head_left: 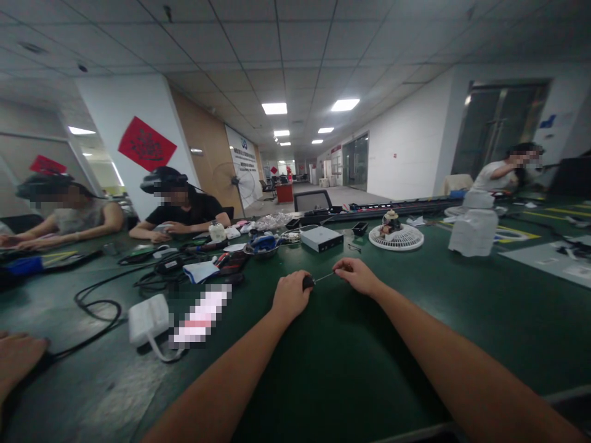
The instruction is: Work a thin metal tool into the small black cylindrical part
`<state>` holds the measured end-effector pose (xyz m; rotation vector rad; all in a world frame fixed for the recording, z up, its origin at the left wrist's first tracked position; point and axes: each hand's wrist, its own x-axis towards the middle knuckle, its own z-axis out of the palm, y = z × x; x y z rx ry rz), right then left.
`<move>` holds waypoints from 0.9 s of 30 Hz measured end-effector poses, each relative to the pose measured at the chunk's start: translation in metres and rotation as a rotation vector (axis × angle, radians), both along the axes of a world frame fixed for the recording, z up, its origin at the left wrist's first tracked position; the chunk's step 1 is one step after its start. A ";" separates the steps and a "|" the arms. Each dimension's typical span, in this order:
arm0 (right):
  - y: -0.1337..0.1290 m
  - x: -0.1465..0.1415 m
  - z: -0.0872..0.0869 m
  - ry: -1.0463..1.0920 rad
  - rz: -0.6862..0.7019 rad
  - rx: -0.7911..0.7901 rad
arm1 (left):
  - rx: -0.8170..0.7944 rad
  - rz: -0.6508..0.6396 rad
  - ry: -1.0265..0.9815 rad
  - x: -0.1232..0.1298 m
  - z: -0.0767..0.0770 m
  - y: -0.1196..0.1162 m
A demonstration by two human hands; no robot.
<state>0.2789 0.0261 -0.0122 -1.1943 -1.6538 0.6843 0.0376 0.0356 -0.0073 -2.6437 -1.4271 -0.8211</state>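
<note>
My left hand (292, 294) is wrapped round the dark handle of a screwdriver (324, 278), whose thin metal shaft points right and slightly up. At the tip end, my right hand (357, 276) has thumb and fingers pinched together. Whether those fingers hold the tip itself or a small part on it is too small to make out. Both hands are just above the green tabletop (341, 344). Beyond them sits a grey box-shaped device (321, 238) with a dark front. To its right lies a round white fan grille (398, 240) with a motor on it.
A white plastic housing (473, 229) stands at right. Black cables (99, 301), a white adapter (148, 319) and a bowl of parts (261, 245) lie at left. Another person's hand (21, 357) rests at the left edge. Co-workers sit across the table and at far right.
</note>
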 end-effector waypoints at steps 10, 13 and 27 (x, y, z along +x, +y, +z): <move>-0.001 0.002 0.000 -0.076 -0.078 0.080 | 0.007 -0.014 -0.034 0.001 0.002 -0.002; -0.001 0.000 -0.001 -0.064 -0.056 0.064 | -0.007 -0.019 -0.029 0.001 0.002 -0.003; 0.001 -0.001 0.000 -0.064 -0.112 0.053 | 0.021 -0.033 -0.013 0.002 0.002 -0.002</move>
